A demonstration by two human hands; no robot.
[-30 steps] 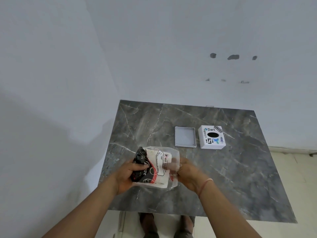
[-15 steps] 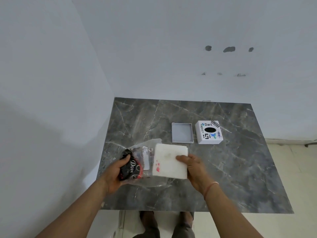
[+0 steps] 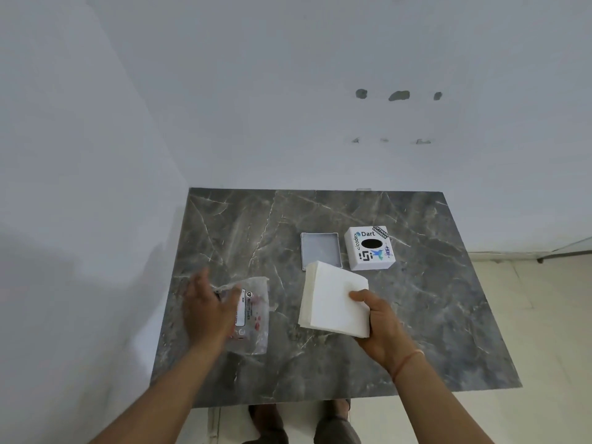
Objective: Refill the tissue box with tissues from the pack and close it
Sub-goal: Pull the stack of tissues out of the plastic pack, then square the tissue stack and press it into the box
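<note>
- One white square stack of tissues [image 3: 333,299], clasped in the right hand [image 3: 379,328] above the grey marble table [image 3: 432,331].
- One clear plastic pack [image 3: 254,315], flattened, under the left hand [image 3: 208,307], fingers spread.
- One white stickered tissue box [image 3: 369,248] beside one shallow grey tray [image 3: 320,249], holding nothing.

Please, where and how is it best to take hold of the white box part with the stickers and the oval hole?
Probably grip the sticker-covered box part by two opposite side walls, coming from above. It stands alone on the table, walls upright and free; the gray tray lies apart on one side. The oval hole gives poor hold.
</note>
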